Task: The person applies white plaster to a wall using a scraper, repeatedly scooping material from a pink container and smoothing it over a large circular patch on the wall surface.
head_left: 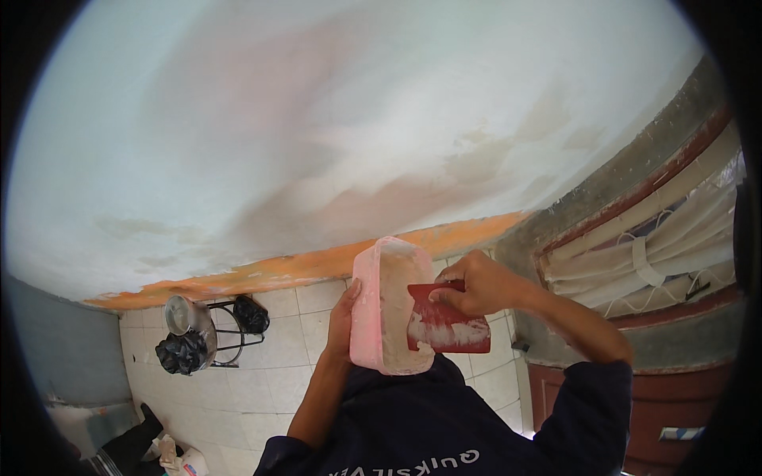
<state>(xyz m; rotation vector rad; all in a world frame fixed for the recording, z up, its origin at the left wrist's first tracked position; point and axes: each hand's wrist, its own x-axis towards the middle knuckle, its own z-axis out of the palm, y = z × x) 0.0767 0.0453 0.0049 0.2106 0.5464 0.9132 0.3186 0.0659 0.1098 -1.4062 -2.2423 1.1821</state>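
Note:
My left hand [343,313] is closed around the left side of a pink plastic container [363,317], which holds whitish-grey paste [393,317]. My right hand [468,285] grips a red flat spreader [452,333] smeared with white paste, its left edge at the container's opening with a lump of paste on it. Both are in front of my body, over the tiled floor. A pale wall [302,127] with patchy pink, grey and orange areas fills the upper view.
At left, a black metal stool [235,349] bears a metal pot [182,316] and black bags [181,353]. Another person's dark-clothed leg [119,444] lies at lower left near a white container [190,464]. At right are a curtained window [675,230] and a brown wooden door [603,412].

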